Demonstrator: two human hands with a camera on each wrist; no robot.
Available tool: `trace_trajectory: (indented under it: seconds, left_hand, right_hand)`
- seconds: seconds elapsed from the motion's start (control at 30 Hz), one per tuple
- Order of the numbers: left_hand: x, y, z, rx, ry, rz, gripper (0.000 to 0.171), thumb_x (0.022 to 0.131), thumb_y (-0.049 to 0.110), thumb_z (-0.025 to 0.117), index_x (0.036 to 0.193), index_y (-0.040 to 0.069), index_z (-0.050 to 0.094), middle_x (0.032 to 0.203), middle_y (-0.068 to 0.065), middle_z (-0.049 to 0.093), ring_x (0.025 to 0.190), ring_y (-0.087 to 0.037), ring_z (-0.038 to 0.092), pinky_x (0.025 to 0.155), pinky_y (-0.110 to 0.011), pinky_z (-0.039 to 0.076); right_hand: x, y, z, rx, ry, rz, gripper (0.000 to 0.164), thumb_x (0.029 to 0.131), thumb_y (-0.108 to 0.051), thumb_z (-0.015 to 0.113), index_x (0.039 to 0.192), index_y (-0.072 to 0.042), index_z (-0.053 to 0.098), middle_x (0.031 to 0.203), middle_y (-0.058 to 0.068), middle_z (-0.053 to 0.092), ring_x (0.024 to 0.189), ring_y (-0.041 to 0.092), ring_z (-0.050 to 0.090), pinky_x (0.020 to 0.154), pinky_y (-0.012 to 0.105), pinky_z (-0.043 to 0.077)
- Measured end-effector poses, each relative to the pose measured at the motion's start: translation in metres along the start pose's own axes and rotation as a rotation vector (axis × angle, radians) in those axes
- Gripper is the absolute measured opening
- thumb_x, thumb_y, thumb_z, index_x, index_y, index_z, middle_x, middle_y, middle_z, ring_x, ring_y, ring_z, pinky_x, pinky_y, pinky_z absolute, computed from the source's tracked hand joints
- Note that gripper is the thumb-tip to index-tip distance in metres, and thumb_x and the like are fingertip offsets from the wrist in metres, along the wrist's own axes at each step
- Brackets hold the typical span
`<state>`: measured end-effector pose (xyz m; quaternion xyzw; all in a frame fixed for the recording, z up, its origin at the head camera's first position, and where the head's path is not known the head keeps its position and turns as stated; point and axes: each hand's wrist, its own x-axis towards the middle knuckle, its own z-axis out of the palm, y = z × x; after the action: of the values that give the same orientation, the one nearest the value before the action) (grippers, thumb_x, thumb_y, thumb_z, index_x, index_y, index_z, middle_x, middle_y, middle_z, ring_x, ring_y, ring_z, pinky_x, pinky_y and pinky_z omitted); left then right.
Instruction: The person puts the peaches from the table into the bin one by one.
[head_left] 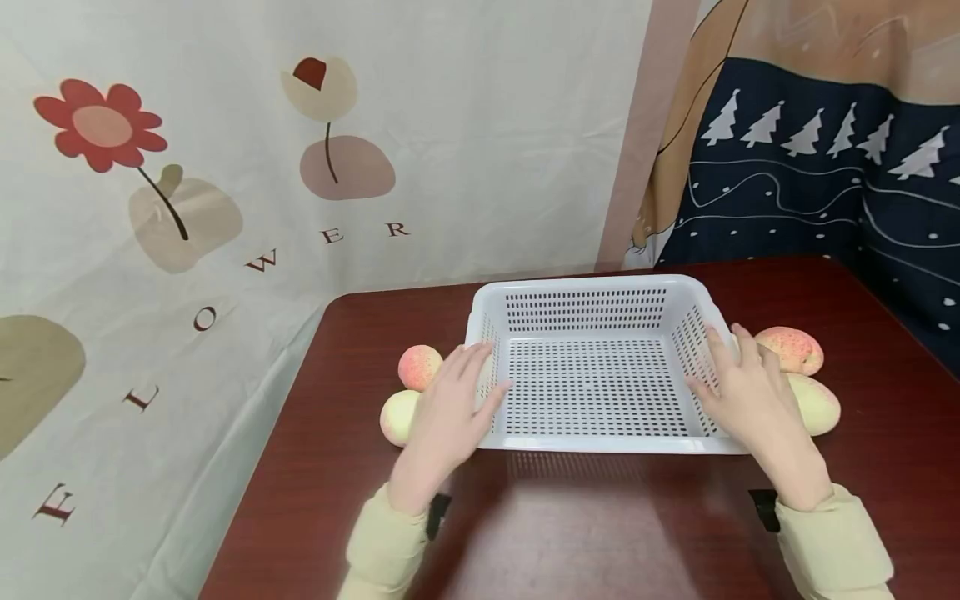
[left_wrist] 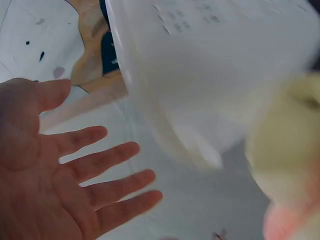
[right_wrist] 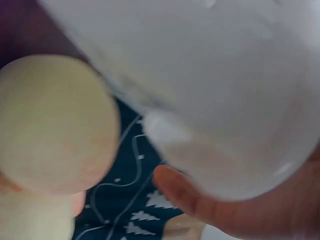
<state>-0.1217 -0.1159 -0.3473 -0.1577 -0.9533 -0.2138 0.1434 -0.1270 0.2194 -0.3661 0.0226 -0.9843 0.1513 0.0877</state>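
Observation:
A white perforated plastic basket [head_left: 607,445] stands on the dark red table, with nothing inside it. At its left rim is my left hand [head_left: 453,408]; the left wrist view shows that palm with its fingers spread and straight, apart from the basket wall [left_wrist: 210,75]. Over the right rim lies my right hand [head_left: 757,404], fingers extended and thumb toward the inside. In the right wrist view a finger [right_wrist: 182,192] lies close along the basket's edge; whether it touches cannot be told. Peaches lie beside both hands, outside the basket.
Left of the basket are a pinkish peach [head_left: 419,367] and a pale yellow one [head_left: 398,417]. On the right sit a reddish peach [head_left: 793,349] and a yellow one [head_left: 814,405]. A printed cloth [head_left: 487,150] hangs behind the table [head_left: 300,500].

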Motion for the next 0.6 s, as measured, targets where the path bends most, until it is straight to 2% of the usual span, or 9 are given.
trace_trajectory:
  seconds: [0.07, 0.13, 0.23, 0.37, 0.5, 0.6]
  left_hand:
    - [-0.008, -0.016, -0.004, 0.014, 0.052, -0.018, 0.048, 0.093, 0.035, 0.058, 0.134, 0.012, 0.053, 0.133, -0.006, 0.057, 0.126, -0.028, 0.051, 0.097, -0.046, 0.047]
    - [-0.015, -0.032, -0.006, 0.033, 0.081, -0.067, 0.046, 0.092, 0.035, 0.059, 0.131, 0.011, 0.055, 0.129, -0.008, 0.06, 0.122, -0.027, 0.053, 0.093, -0.048, 0.048]
    - [-0.025, -0.058, -0.008, 0.065, 0.077, -0.147, 0.049, 0.091, 0.038, 0.059, 0.13, 0.009, 0.055, 0.129, -0.012, 0.058, 0.122, -0.032, 0.052, 0.091, -0.052, 0.047]
    - [-0.037, -0.09, -0.007, 0.047, -0.024, -0.182, 0.063, 0.088, 0.041, 0.064, 0.136, 0.004, 0.047, 0.138, -0.017, 0.049, 0.128, -0.041, 0.043, 0.099, -0.056, 0.041]
    - [-0.047, -0.112, 0.0, -0.051, -0.135, -0.154, 0.07, 0.08, 0.038, 0.074, 0.135, 0.005, 0.046, 0.14, -0.015, 0.044, 0.129, -0.041, 0.038, 0.1, -0.055, 0.04]
    - [-0.05, -0.121, 0.006, -0.094, -0.157, -0.121, 0.067, 0.073, 0.035, 0.08, 0.128, 0.009, 0.051, 0.135, -0.012, 0.046, 0.124, -0.038, 0.04, 0.095, -0.05, 0.044]
  right_hand:
    - [0.001, 0.006, 0.001, 0.002, 0.046, 0.016, 0.071, 0.084, -0.024, 0.064, 0.139, 0.01, 0.034, 0.131, 0.042, 0.031, 0.105, 0.062, 0.035, 0.077, 0.067, 0.037]
    - [0.002, 0.01, 0.003, 0.025, 0.067, 0.051, 0.071, 0.084, -0.023, 0.064, 0.137, 0.014, 0.035, 0.123, 0.043, 0.034, 0.097, 0.058, 0.036, 0.067, 0.059, 0.038]
    - [0.004, 0.014, 0.006, 0.08, 0.065, 0.104, 0.07, 0.086, -0.022, 0.061, 0.137, 0.017, 0.032, 0.116, 0.043, 0.034, 0.083, 0.05, 0.044, 0.055, 0.048, 0.041]
    - [0.006, 0.018, 0.011, 0.131, 0.03, 0.14, 0.068, 0.089, -0.019, 0.057, 0.139, 0.016, 0.029, 0.114, 0.043, 0.035, 0.067, 0.042, 0.052, 0.048, 0.044, 0.043]
    - [0.005, 0.02, 0.016, 0.136, 0.042, 0.112, 0.063, 0.088, -0.009, 0.054, 0.138, 0.019, 0.028, 0.109, 0.045, 0.039, 0.066, 0.042, 0.053, 0.052, 0.05, 0.045]
    - [0.004, 0.02, 0.018, 0.133, 0.069, 0.08, 0.061, 0.086, -0.003, 0.052, 0.137, 0.02, 0.028, 0.104, 0.046, 0.041, 0.06, 0.041, 0.052, 0.051, 0.052, 0.045]
